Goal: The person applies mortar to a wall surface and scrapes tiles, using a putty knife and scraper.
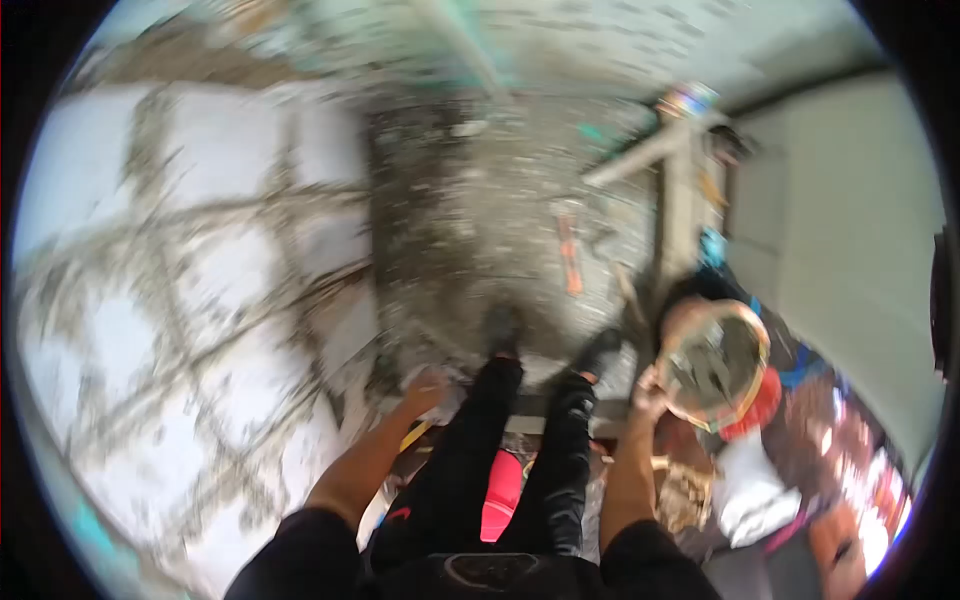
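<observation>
My right hand [650,393] grips the left rim of a round bucket [765,345], its fingers closed over the edge. Grey, wet-looking mortar [712,368] lies inside the bucket. Beside my left leg hangs my left hand [427,390], smeared by motion, so its fingers do not show clearly. It is nearest to the white block wall [235,275] with grey mortar joints on the left.
An orange-handled tool [570,255] lies on the dusty floor [450,220] ahead of my feet. At the right stands a wooden frame [682,195]. Behind the bucket sits a red container [757,408], near a white sack [752,490] and clutter.
</observation>
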`<action>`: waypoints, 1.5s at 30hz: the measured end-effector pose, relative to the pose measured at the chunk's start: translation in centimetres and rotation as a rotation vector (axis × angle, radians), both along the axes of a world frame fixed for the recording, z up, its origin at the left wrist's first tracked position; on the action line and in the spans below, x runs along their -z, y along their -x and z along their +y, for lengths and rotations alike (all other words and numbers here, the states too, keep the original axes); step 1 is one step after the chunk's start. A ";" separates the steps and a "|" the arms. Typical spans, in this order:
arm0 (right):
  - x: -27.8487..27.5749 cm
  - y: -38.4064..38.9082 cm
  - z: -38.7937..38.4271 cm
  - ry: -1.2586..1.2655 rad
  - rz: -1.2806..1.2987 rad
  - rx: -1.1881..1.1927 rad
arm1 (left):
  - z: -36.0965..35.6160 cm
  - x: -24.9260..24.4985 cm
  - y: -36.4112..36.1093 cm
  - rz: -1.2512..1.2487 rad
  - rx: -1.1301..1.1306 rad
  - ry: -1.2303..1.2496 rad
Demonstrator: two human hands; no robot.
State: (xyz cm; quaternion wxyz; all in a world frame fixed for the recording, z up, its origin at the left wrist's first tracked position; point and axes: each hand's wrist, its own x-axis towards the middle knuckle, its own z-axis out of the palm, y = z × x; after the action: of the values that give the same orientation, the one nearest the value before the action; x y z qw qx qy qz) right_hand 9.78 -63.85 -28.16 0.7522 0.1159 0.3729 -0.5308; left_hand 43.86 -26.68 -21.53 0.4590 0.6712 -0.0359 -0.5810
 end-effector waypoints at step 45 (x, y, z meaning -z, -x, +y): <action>-5.1 -19.4 0.5 0.299 1.248 -1.760 | 21.7 19.4 14.4 0.054 -0.578 -1.205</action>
State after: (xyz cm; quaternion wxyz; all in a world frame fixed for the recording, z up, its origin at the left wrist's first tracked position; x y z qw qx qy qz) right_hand 29.21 -63.33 -23.08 0.5533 -0.5743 0.5732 0.1885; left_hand 29.43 -4.93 -40.94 0.1418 0.7780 0.4876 -0.3700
